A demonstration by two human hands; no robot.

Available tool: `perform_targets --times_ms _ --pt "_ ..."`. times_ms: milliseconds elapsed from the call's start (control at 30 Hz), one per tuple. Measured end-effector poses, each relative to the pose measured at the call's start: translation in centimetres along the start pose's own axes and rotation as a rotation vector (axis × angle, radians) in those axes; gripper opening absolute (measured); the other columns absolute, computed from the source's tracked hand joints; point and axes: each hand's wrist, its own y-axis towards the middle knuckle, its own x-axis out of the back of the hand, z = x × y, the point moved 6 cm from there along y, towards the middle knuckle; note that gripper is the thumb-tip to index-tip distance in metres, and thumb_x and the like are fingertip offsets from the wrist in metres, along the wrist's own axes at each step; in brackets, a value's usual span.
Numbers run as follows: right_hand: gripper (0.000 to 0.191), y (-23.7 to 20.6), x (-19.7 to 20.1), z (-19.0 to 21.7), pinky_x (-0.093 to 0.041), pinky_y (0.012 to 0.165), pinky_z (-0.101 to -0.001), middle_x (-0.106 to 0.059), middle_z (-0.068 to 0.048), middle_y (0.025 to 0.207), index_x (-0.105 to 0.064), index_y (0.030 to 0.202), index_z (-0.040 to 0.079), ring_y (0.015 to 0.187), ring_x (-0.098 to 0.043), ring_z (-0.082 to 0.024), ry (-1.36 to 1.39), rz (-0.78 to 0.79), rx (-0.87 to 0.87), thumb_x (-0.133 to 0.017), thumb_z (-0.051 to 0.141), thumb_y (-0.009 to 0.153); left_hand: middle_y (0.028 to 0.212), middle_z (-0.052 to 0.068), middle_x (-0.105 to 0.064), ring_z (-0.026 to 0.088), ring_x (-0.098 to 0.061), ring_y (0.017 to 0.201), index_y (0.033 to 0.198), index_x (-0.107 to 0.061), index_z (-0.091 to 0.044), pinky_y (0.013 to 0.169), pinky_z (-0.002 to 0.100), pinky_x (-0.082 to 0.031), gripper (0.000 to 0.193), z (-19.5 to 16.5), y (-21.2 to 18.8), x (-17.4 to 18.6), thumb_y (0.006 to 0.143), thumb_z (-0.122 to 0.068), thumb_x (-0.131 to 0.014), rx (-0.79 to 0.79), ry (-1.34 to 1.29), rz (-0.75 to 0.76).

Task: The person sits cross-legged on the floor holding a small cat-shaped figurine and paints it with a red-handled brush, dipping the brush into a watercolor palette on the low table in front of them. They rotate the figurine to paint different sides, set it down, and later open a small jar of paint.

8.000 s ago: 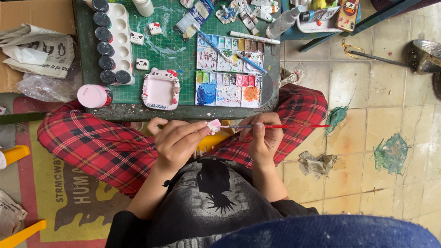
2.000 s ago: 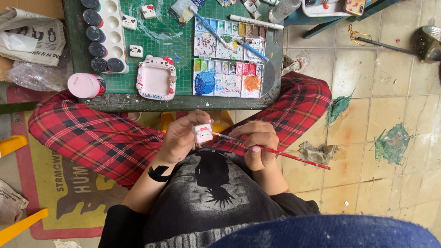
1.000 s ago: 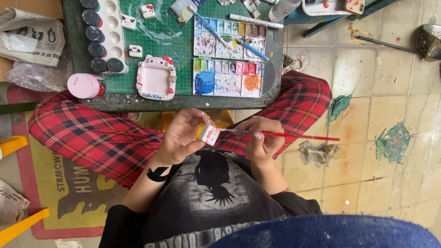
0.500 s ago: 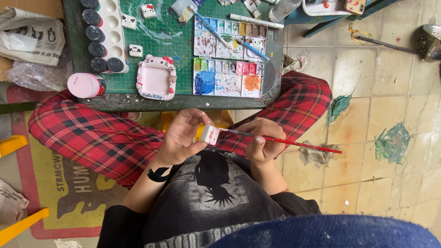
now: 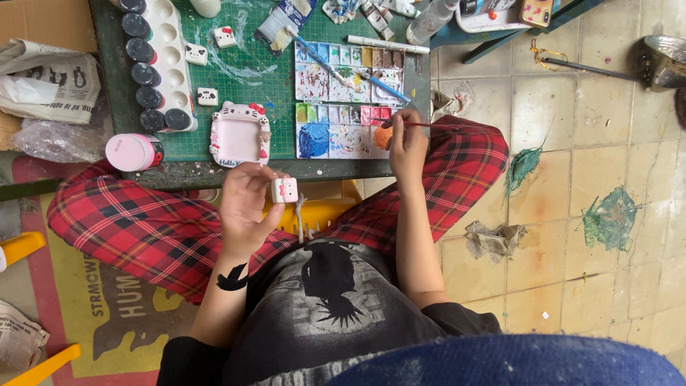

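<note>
While the small white cube figure (image 5: 284, 190) sits at mid-frame, pinched in the left hand (image 5: 246, 207), the right hand (image 5: 406, 143) grips a thin brush (image 5: 421, 125) over the paint palette (image 5: 349, 100). Best to load little paint and keep the cube steady.

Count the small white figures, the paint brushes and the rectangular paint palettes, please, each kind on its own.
Small white figures: 4, one in the left hand
Paint brushes: 3, one in the right hand
Rectangular paint palettes: 2
Total: 9
</note>
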Motion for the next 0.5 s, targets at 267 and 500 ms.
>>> perform_targets --times_ms 267,500 --pt "0.014 -0.1 -0.6 2.0 -0.047 0.057 -0.0353 -0.070 -0.010 0.079 -0.063 0.109 0.009 0.061 -0.065 -0.024 -0.313 -0.031 0.089 -0.057 0.021 0.108 0.127 0.012 -0.058 0.024 -0.061 0.128 0.136 -0.043 -0.001 0.116 0.040 -0.049 0.056 -0.8 0.0 0.1 0.088 0.013 -0.068 -0.061 0.225 -0.037" --pt "0.013 -0.1 -0.3 1.3 -0.047 0.057 -0.0334 -0.074 -0.009 0.088 -0.063 0.107 0.008 0.064 -0.067 -0.020 -0.347 -0.050 0.100 -0.060 0.020 0.107 0.129 0.015 -0.060 0.027 -0.063 0.130 0.131 -0.043 -0.001 0.115 0.039 -0.051 0.053 -1.2 0.2 -1.1 0.087 0.013 -0.071 -0.095 0.321 -0.011"
